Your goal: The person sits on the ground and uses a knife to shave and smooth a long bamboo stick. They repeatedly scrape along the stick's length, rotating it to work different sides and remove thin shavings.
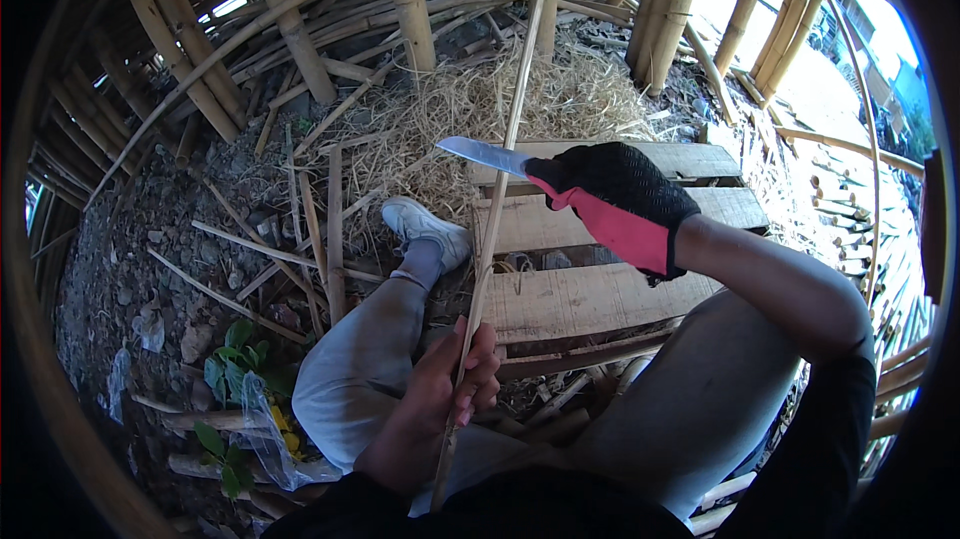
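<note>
A long, thin bamboo strip (508,139) runs upright and slightly tilted through the middle of the view. Bare fingers of my left hand (450,389) wrap around its lower part, near my lap. My right hand (620,201), in a black and pink glove, is closed on a knife (482,153); the handle is hidden inside the glove. The broad metal blade points left and crosses the strip well above my left hand. Whether the edge bites into the strip, I cannot tell.
A low platform of wooden planks (580,301) lies ahead of my knees. Pale shavings (560,99) heap beyond it, before bamboo posts (408,4). Loose strips (335,229) and a clear plastic bag (262,429) lie left. Cut bamboo pieces (840,209) lie at right.
</note>
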`<state>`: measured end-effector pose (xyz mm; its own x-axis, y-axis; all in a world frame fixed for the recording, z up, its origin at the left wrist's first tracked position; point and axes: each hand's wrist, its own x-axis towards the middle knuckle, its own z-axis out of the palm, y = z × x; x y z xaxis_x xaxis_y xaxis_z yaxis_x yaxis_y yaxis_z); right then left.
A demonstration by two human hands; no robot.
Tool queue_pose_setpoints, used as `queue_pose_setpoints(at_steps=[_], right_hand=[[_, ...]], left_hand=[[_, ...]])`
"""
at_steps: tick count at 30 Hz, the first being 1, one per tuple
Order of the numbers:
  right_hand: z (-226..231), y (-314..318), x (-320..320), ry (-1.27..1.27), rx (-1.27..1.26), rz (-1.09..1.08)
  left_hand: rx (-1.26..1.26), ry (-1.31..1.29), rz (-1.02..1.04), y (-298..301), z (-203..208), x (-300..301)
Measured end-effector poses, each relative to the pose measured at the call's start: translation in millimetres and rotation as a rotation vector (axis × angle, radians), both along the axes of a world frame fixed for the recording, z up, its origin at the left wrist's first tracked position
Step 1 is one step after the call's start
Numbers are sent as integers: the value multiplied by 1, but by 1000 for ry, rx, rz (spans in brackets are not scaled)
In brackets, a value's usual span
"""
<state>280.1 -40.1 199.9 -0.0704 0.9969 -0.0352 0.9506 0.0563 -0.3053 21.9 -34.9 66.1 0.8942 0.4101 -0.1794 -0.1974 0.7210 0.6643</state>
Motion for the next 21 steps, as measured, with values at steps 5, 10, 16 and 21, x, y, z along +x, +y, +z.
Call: queue_pose_setpoints(at_steps=[5,10,16,21], right_hand=[[-32,-7,-19,126,-116,125],[-50,-12,-27,143,-47,213],[-24,-6,-19,266,-171,-123],[-34,11,-15,103,-8,215]], left_hand=[[126,15,75,4,-6,1],[94,193,90,7,-4,3],[-89,117,112,5,-4,12],[-200,-7,233,1,-15,12]])
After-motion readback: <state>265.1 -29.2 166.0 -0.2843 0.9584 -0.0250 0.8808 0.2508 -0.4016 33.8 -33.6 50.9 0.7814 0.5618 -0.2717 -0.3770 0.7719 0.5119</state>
